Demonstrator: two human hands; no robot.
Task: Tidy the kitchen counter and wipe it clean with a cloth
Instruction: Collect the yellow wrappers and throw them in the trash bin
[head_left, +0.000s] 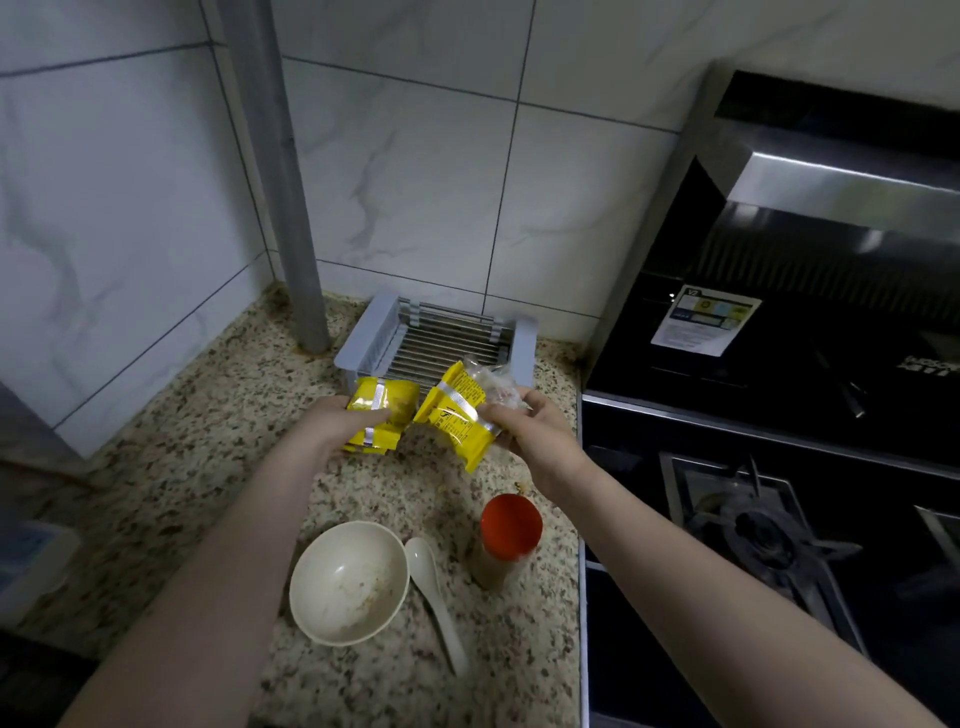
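Over the speckled granite counter (171, 499), my left hand (332, 431) grips a stack of yellow snack packets (384, 405). My right hand (530, 431) holds another yellow packet (457, 415) together with a clear plastic wrapper (491, 382). Both hands are raised just in front of a grey drying rack (431, 338). Nearer to me stand a dirty cream bowl (348, 582), a white spoon (436, 592) beside it, and a red-lidded spice jar (506, 540). No cloth is in view.
A grey pipe (291, 197) rises in the tiled corner. To the right are a black gas stove (769, 535) and a range hood (810, 260). A white container (31, 566) sits at the left edge.
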